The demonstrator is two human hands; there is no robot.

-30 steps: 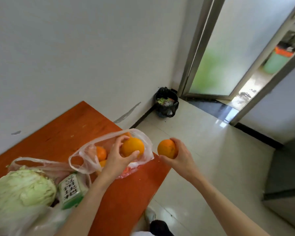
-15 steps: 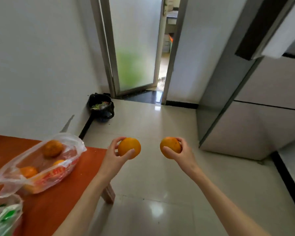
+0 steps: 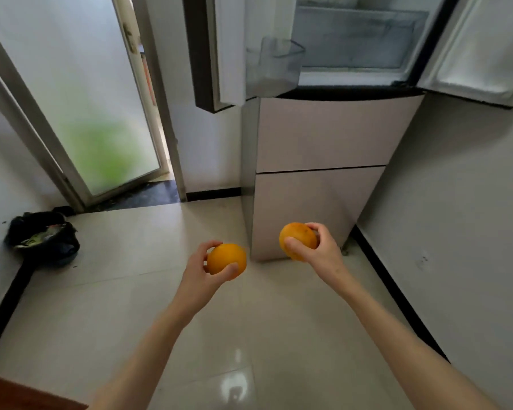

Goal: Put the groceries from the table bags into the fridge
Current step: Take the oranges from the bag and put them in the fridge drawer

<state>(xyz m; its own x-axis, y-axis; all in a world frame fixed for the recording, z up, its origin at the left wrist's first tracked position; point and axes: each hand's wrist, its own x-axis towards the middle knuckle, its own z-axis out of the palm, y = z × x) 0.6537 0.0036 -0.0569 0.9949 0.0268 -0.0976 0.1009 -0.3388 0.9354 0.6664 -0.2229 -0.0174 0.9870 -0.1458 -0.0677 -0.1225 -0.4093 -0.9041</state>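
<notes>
My left hand grips an orange over the tiled floor, at mid-frame. My right hand holds a second orange, a little higher and nearer the fridge. The fridge stands ahead with both upper doors swung open. Its left door carries a clear bin, and a clear drawer shows inside the top compartment. The grocery bags are out of view.
A corner of the orange-brown table shows at bottom left. A black rubbish bag sits on the floor by the left wall. A frosted glass door stands ajar at the back left. A grey wall flanks the fridge's right side.
The view has swung right from the table and its bag of oranges to face the open fridge. Both hands carried their oranges along and now sit close to the fridge front.
</notes>
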